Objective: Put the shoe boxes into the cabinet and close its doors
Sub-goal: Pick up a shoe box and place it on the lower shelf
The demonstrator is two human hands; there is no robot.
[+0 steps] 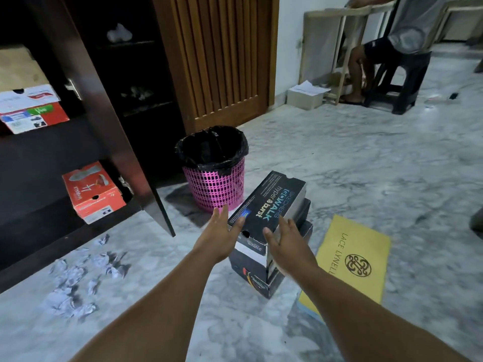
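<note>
Both arms reach forward over the marble floor (352, 158) toward a stack of dark shoe boxes (271, 246) just right of centre. The top box (271, 202), black with "GOwalk hyper burst" lettering, lies askew on the ones beneath. The left hand (222, 236) is spread, fingers straight, its fingertips at the box's near left corner; whether they touch cannot be told. The right hand (285, 244) is likewise apart and relaxed, at the box's near right edge, gripping nothing.

At ten o'clock from the stack stands the dark cabinet (65, 158) with its door (109, 121) swung open. An orange shoe box (92, 192) sits on a low shelf, and red-and-white boxes (31, 111) are stacked on a higher one.

A pink basket (214, 184) lined with a black bag stands at eleven o'clock, just beside the stack. A yellow mat (358, 257) lies at three o'clock. Crumpled paper (75, 278) litters the floor at eight o'clock. Far off at one o'clock, a person (386, 45) sits on a dark stool (402, 82).
</note>
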